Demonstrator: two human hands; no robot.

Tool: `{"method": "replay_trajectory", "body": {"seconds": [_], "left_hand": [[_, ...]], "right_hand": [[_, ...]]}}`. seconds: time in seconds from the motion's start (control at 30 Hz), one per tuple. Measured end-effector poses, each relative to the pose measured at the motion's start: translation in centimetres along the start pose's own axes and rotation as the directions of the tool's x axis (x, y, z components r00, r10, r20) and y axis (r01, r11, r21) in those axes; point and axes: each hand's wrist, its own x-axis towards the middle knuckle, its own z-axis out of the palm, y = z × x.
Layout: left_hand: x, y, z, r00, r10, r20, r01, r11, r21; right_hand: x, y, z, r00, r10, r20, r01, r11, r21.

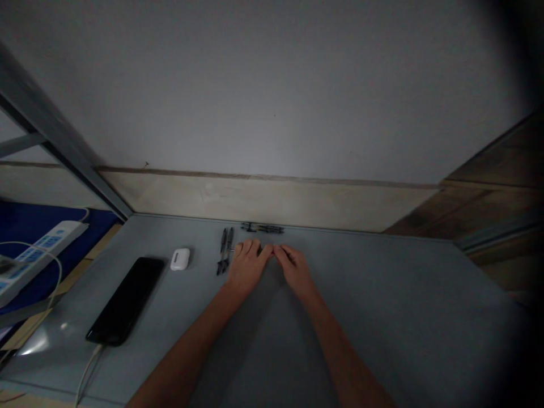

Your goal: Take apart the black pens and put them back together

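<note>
My left hand is closed low over the grey tabletop, its fingers curled round what looks like a pen. A thin tip pokes out to the left of the knuckles, and a dark bit shows between finger and thumb; the hand hides the rest. Pinched closed, my right hand meets the left thumb at the fingertips; whatever is in the pinch is hidden. Just left of my hands, dark pens lie side by side, pointing away from me. More dark pens lie crosswise beyond my fingers, near the wall.
A white earbud case and a black phone with a cable plugged in lie on the left of the grey table. Past its left edge is a white power strip on blue cloth. A wall borders the back.
</note>
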Motion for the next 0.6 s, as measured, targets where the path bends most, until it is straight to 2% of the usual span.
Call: {"method": "replay_trajectory", "body": {"seconds": [0.13, 0.23, 0.3, 0.4, 0.47, 0.6], "left_hand": [[-0.04, -0.31, 0.06, 1.000, 0.021, -0.004, -0.022, 0.997, -0.079], [-0.21, -0.77, 0.25, 0.997, -0.031, -0.069, 0.012, 0.965, -0.263], [-0.31, -0.92, 0.36, 0.986, -0.107, -0.129, 0.036, 0.888, -0.458], [-0.26, -0.69, 0.28, 0.957, -0.246, -0.156, 0.065, 0.701, -0.710], [-0.10, -0.36, 0.05, 0.948, -0.283, -0.144, 0.064, 0.615, -0.786], [0.23, 0.03, -0.43, 0.952, -0.291, -0.091, 0.079, 0.523, -0.849]], "right_hand": [[-0.18, 0.53, 0.01, 0.999, 0.000, 0.045, -0.005, 0.995, 0.100], [-0.17, 0.71, 0.23, 0.995, -0.062, 0.082, 0.049, 0.986, 0.161], [-0.11, 0.64, 0.47, 0.993, -0.080, 0.085, 0.065, 0.983, 0.170], [-0.06, 0.52, 0.83, 0.992, -0.079, 0.096, 0.061, 0.982, 0.176], [-0.05, 0.53, 0.91, 0.986, -0.094, 0.140, 0.067, 0.980, 0.186], [0.00, 0.63, 0.50, 0.971, -0.048, 0.233, 0.017, 0.991, 0.134]]}}
